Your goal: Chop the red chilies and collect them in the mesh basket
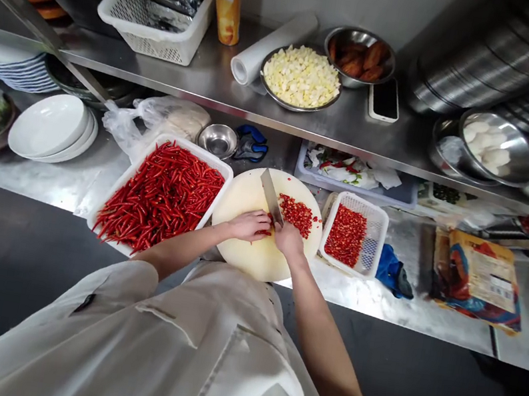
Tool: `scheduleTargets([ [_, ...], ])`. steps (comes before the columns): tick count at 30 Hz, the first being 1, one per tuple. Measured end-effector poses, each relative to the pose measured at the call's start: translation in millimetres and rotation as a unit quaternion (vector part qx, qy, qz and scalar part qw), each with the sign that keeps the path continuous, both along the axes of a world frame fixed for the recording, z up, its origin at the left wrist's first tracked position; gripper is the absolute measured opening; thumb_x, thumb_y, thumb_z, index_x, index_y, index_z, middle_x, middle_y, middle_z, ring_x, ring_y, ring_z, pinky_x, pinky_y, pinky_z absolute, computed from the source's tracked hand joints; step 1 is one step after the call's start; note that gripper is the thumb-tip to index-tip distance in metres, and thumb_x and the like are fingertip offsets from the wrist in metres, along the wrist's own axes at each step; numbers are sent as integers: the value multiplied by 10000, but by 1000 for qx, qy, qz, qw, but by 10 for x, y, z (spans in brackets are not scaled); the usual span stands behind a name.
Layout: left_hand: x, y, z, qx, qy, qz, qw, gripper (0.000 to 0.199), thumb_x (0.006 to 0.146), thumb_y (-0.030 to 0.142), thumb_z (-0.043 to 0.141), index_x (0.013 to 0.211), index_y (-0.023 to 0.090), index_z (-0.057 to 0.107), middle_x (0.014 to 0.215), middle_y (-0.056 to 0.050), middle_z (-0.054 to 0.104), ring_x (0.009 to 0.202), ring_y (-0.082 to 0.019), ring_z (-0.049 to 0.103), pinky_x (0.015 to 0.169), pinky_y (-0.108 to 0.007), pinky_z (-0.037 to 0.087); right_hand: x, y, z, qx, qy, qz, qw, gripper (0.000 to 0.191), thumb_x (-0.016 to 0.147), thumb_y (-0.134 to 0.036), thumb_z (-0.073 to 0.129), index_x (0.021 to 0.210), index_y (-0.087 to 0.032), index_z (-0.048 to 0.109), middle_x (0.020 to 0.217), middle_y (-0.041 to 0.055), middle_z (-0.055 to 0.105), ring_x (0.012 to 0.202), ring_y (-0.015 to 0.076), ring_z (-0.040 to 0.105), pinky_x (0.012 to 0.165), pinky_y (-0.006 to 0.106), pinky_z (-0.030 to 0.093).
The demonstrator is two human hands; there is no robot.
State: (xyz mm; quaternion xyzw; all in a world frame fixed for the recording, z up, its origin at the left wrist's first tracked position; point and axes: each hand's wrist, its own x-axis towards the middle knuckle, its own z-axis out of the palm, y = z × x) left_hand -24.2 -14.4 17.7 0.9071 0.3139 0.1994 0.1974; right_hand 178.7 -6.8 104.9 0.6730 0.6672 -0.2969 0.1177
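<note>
On the round white cutting board (235, 254), my left hand (250, 225) presses red chilies (264, 230) down with bent fingers. My right hand (288, 240) is closed around the handle of a knife (271, 194), whose blade points away from me beside my left fingertips. Chopped chilies (296, 214) lie to the right of the blade. A white tray heaped with whole red chilies (163, 195) stands left of the board. At its right is a white basket (373, 240) with chopped chilies (346, 235) in it.
Behind the board runs a steel shelf (173, 78) with a bowl of chopped pale pieces (301, 77), a phone (384, 100) and stacked steel bowls. White bowls (50, 127) stand far left; a blue cloth (393, 271) and food packets (479, 278) lie right.
</note>
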Motion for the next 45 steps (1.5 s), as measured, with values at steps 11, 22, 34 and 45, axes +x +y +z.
scheduleTargets([
  [11, -18, -22, 19, 0, 27, 64, 998, 192, 1000, 366, 659, 1102, 230, 747, 1232, -115, 683, 1273, -309, 551, 1124, -482, 488, -103, 33, 27, -1, 8, 4, 1000, 424, 1140, -393, 418, 1264, -150, 741, 1237, 202, 777, 1184, 286, 736, 950, 318, 503],
  [22, -14, 58, 26, -13, 15, 83, 996, 170, 979, 302, 645, 1097, 206, 722, 1151, -107, 673, 1135, -275, 585, 1053, -432, 516, -149, 19, 5, 9, -12, 17, 1000, 425, 1133, -409, 436, 1294, -141, 724, 1255, 209, 771, 1193, 291, 731, 938, 317, 508],
  [34, -12, -10, -32, -16, 10, 62, 998, 148, 988, 306, 627, 1048, 211, 724, 1123, -102, 669, 1119, -269, 590, 1066, -429, 500, -237, -31, -11, -2, -13, -11, 1000, 444, 1137, -402, 435, 1285, -118, 743, 1234, 219, 775, 1202, 292, 731, 982, 315, 502],
  [45, -89, -75, -5, -35, -4, 32, 999, 159, 966, 252, 614, 1059, 216, 738, 1099, -107, 673, 1101, -273, 608, 1062, -433, 516, -321, -51, -28, 6, -1, -27, 1000, 452, 1142, -392, 415, 1248, -113, 755, 1205, 203, 787, 1153, 272, 742, 924, 279, 507],
])
